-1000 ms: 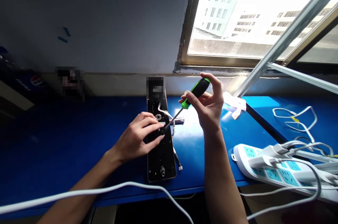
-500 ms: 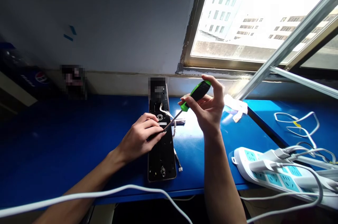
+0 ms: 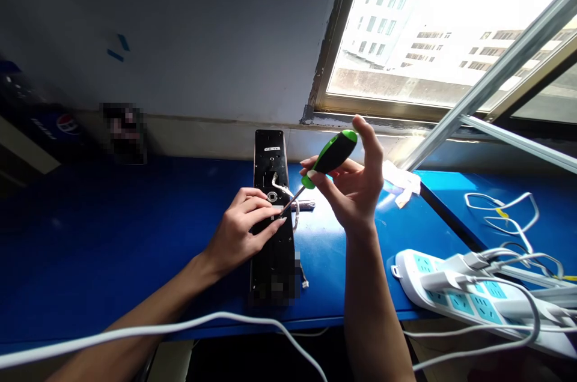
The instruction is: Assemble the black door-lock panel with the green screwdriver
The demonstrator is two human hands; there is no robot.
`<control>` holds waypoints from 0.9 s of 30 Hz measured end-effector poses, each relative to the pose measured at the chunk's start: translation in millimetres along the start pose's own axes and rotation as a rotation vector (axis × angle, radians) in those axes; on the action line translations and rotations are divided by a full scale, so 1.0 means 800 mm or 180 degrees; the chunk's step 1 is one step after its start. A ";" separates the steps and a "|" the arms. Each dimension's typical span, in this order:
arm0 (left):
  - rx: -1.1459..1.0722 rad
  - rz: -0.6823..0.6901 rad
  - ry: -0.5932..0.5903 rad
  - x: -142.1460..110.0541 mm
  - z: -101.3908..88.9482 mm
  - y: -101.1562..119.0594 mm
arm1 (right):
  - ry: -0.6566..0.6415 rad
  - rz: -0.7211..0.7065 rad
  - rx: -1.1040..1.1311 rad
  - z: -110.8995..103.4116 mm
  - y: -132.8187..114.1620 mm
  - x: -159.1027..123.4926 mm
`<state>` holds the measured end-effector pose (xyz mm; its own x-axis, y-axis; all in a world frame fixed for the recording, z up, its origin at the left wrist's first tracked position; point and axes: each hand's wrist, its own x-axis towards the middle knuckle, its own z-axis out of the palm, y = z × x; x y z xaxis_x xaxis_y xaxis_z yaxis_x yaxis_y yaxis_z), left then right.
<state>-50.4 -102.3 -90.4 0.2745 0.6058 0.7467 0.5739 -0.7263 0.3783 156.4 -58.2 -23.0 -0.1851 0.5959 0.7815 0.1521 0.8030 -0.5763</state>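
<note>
- The left hand (image 3: 241, 232) lies at the centre of the view, slightly toward 7 o'clock. Its fingers are loosely spread and slightly curved, resting on the upper half of the black lock panel (image 3: 273, 268) without closing around it.
- The right hand (image 3: 356, 190) is at about 2 o'clock from the panel, raised above the bench. Its thumb and fingers are closed around the green-and-black screwdriver (image 3: 331, 154) at the handle.
- The screwdriver's thin metal shaft slants down toward 7 o'clock. Its tip ends at the left hand's fingertips, over the panel; the hand hides whether it meets a screw.
- The lock panel lies flat on the blue workbench (image 3: 135, 226), its long side running from 12 to 6 o'clock. A white wire (image 3: 285, 191) loops from its round opening past its right edge.
- A white power strip (image 3: 455, 292) with plugs inserted sits at 4 o'clock, near the bench's front edge.
- A white cable (image 3: 157, 329) crosses the foreground at 6 o'clock, passing over the left forearm.
- A white cloth scrap (image 3: 401, 178) lies at 3 o'clock, just beyond the right hand.
- A bright window (image 3: 406, 27) fills the view at 1 o'clock.
</note>
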 end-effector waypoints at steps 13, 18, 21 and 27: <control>0.0290 -0.0038 -0.0530 -0.003 -0.002 -0.002 | -0.0138 -0.0395 -0.0054 0.013 0.003 0.000; 0.0332 -0.0040 -0.0559 -0.005 -0.001 -0.004 | -0.0316 -0.0436 -0.0083 0.016 0.004 -0.001; 0.0376 -0.0052 -0.0495 -0.004 -0.002 -0.005 | -0.0083 -0.0634 -0.0253 0.017 0.003 0.000; 0.0341 -0.0038 -0.0448 0.000 -0.006 -0.007 | -0.0225 -0.0382 0.0131 0.016 -0.007 0.004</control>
<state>-57.1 -99.8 -89.7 0.3682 0.6591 0.6557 0.6546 -0.6846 0.3207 142.6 -60.5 -20.9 -0.2676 0.4937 0.8274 0.0850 0.8675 -0.4901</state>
